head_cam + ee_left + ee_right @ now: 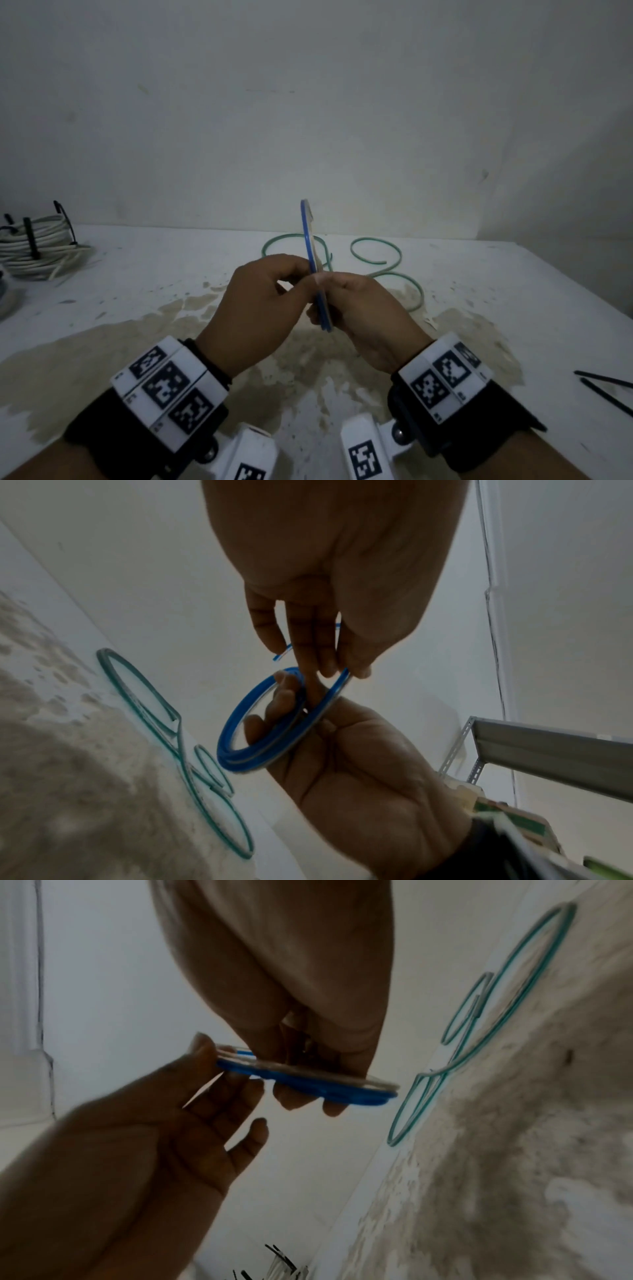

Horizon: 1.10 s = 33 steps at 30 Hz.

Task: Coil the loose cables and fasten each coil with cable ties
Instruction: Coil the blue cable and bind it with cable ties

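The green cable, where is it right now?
The green cable lies in loose loops on the white table, at the back near the wall, just beyond both hands holding the blue coil.

- Head view dim, flat, grey-green cast; no hard shadows on the worktop (479,308); light source not visible
- Corners darken, straight edges bow from the wide lens; far wall soft and grainy
- Left wrist view: left hand (342,561) close to lens, underexposed, soft; blue cable coil (240,737) fairly sharp; bottom right corner smeared
- Right wrist view: motion blur on the coil and on the right hand (291,974); left hand a dark silhouette against the pale wall; green cable (514,1001) soft; worktop stains mottled, noisy
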Available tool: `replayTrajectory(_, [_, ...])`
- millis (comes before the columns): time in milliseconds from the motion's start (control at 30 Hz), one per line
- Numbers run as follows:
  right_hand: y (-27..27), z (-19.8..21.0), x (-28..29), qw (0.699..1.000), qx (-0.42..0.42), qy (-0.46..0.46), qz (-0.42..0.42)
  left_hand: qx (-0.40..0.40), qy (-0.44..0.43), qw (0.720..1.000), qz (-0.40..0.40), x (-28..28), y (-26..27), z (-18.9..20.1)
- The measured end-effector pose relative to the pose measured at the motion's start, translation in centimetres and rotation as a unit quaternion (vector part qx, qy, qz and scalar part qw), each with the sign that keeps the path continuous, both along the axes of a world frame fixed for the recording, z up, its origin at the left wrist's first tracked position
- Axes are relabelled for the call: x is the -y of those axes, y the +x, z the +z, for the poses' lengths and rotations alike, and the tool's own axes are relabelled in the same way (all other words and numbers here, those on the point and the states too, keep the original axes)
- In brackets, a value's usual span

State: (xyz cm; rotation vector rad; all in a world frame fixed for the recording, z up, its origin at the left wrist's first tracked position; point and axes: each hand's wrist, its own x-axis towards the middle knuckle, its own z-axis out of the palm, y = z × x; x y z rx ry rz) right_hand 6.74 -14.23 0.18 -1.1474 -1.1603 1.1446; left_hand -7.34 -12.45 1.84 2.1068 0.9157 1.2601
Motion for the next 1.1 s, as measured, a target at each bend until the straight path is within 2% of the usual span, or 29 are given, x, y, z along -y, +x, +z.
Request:
replayTrajectory(133, [-0.6, -0.6, 0.3, 1.000, 0.011, 0.012, -0.001, 0.067, -0.067, 0.995, 0.008, -0.4, 0.2, 0.1])
replayTrajectory(367, [-1.3, -1.0, 0.6, 0.997, -0.070, 0.007, -0.011, 0.107, -0.162, 0.981, 0.020, -0.7, 0.7, 0.1])
replayTrajectory(533, [-1.4, -1.0, 0.9, 0.999, -0.044, 0.017, -0.025, 0.141, -0.181, 0.973, 0.040, -0.9, 1.1, 0.0])
replayTrajectory(700, [-1.0, -1.1, 1.2, 0.998, 0.029, 0.043, -0.034, 0.137, -0.162, 0.975, 0.063, -1.2, 1.2, -0.2])
replayTrajectory(767, [-0.1, -1.1, 1.3, 0.999, 0.000, 0.040, -0.034, 0.111, -0.120, 0.981, 0.102, -2.0, 0.9, -0.5])
replayTrajectory(833, [0.7, -0.9, 1.4, 0.999, -0.035, 0.033, -0.018, 0.047, -0.032, 0.990, 0.128, -2.8, 0.5, -0.4])
replayTrajectory(900, [1.3, -0.7, 1.5, 0.996, -0.087, 0.019, 0.014, -0.010, 0.027, 0.995, 0.098, -3.4, 0.4, -0.1])
replayTrajectory(1000, [1.9, -0.5, 1.6, 0.986, -0.159, -0.001, 0.047, -0.015, -0.042, 0.999, 0.016, -3.7, 0.7, 0.2])
replayTrajectory(1100, [2.5, -0.3, 1.6, 0.972, -0.228, 0.003, 0.057, 0.044, -0.111, 0.992, -0.045, -3.9, 1.3, -0.2])
